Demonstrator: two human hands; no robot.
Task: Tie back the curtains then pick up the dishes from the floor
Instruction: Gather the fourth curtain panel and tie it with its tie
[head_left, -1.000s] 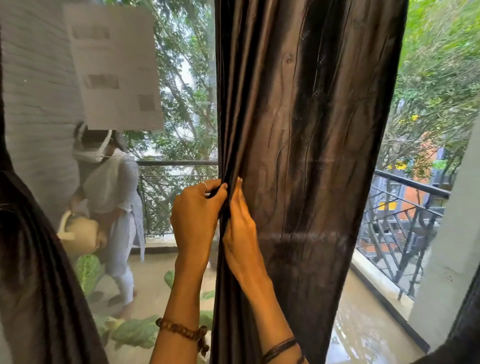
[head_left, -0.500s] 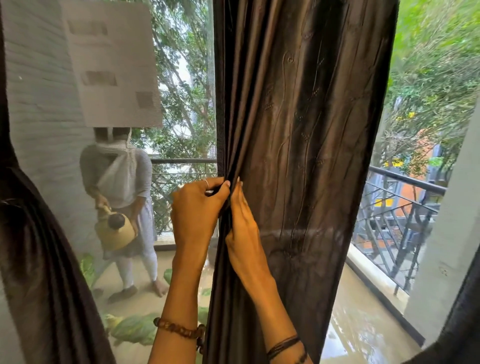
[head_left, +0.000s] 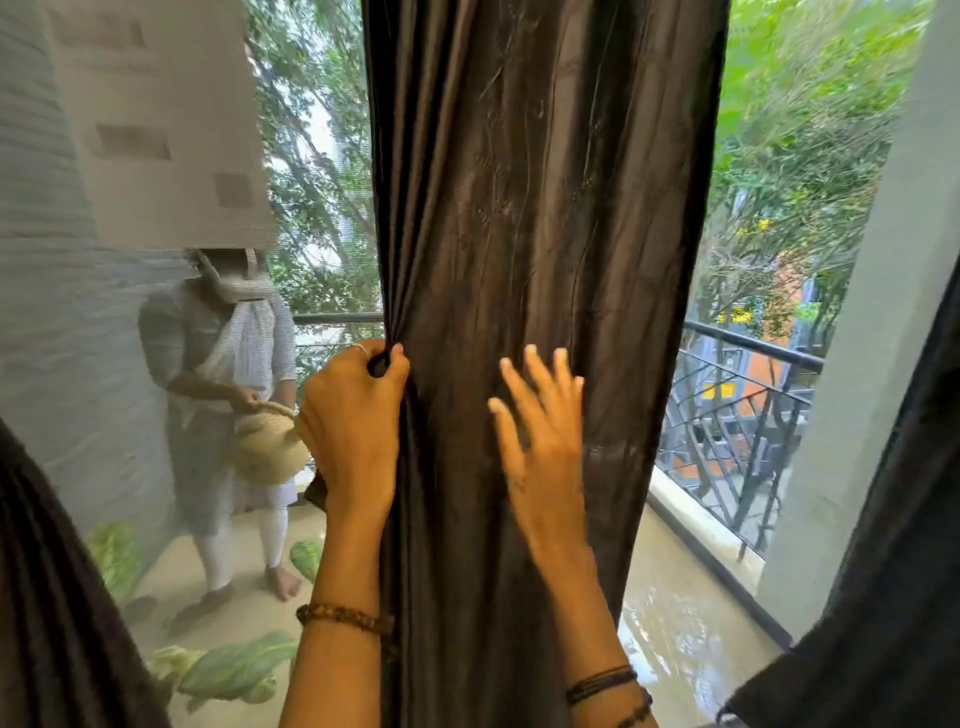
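Curtain being gathered for tying back

The dark curtain (head_left: 540, 312), hanging mid-window, is being pinched at its left edge by the left hand (head_left: 353, 431), probably to bunch the folds. The right hand (head_left: 540, 441) is being held spread against the cloth. No dishes are being shown.

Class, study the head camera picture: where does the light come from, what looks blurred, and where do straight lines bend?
Head view: daylight enters from the balcony behind, so the dark curtain is backlit; the right hand is smeared by motion, while the left hand gripping the curtain's edge is sharper; the railing and right-hand pillar lean from wide-angle distortion.
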